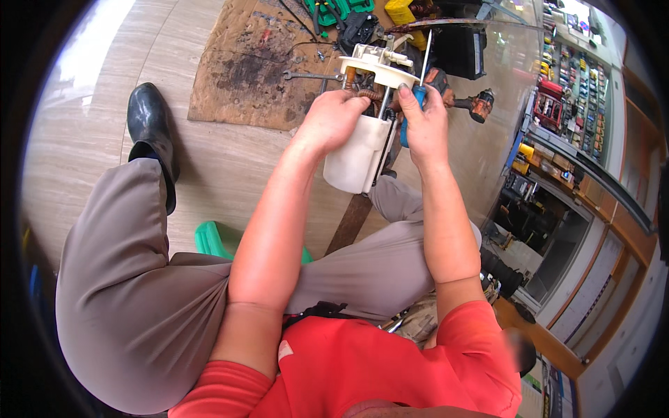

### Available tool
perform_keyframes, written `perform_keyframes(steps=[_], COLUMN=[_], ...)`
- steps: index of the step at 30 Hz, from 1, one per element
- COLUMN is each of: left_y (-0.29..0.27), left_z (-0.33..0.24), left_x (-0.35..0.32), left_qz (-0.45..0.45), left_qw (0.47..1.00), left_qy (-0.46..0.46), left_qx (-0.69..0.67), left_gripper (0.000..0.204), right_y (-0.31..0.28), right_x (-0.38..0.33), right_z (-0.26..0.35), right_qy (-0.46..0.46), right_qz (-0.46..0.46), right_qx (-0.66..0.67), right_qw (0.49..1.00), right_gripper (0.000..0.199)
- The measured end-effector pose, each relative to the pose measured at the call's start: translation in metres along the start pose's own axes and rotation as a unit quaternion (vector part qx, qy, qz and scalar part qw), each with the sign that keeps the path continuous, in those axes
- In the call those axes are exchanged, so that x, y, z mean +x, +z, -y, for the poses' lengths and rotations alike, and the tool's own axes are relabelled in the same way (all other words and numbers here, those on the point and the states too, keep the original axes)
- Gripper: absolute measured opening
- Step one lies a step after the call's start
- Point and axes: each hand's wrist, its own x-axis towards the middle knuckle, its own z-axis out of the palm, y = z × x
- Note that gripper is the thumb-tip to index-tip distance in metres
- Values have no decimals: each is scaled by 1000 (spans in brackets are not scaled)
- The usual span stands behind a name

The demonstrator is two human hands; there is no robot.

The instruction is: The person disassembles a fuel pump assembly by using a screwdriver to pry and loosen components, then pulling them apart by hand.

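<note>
A white plastic fuel pump module (355,155) hangs tilted in front of me, with a round flange (380,72) at its top and metal rods joining flange and cup. My left hand (333,120) is closed round its middle, thumb near a ribbed brown hose (366,93). In my right hand (425,129) a screwdriver (419,94) with a blue handle is gripped, its thin shaft pointing up and away past the flange. The right thumb lies close to the flange's right edge; whether it touches cannot be made out.
Beyond my hands a stained cardboard sheet (240,76) carries a wrench (311,75), pliers (323,14) and a green tool case (348,8). A cordless drill (456,97) lies to the right. Below my arms is a green stool (211,240). Shelves (575,97) line the right side.
</note>
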Motion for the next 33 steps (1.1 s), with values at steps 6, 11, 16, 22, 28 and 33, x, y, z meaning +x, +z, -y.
perform_keyframes(steps=[6, 11, 16, 22, 28, 33], left_y=[-2, 0, -4, -3, -5, -6], left_z=[-9, -9, -10, -20, -7, -3], left_x=[-4, -5, -6, -11, -4, -3], left_qz=[25, 48, 44, 21, 41, 60], left_qw=[997, 985, 979, 964, 959, 956], left_qy=[-29, -80, -100, -107, -114, -108], left_qx=[-72, -145, -170, -244, -255, -266], left_gripper=[35, 34, 36, 40, 36, 34], right_y=[-7, -8, -7, -5, -5, -3], right_x=[10, 11, 11, 10, 11, 7], right_z=[-13, -15, -8, -8, -9, -3], right_qy=[-31, 29, 75, 104, 123, 135], right_qz=[-9, 4, 15, 16, 35, 39], right_qx=[-83, -99, -35, -2, 22, 40], right_qw=[996, 995, 996, 994, 991, 989], right_gripper=[58, 61, 59, 55, 47, 40])
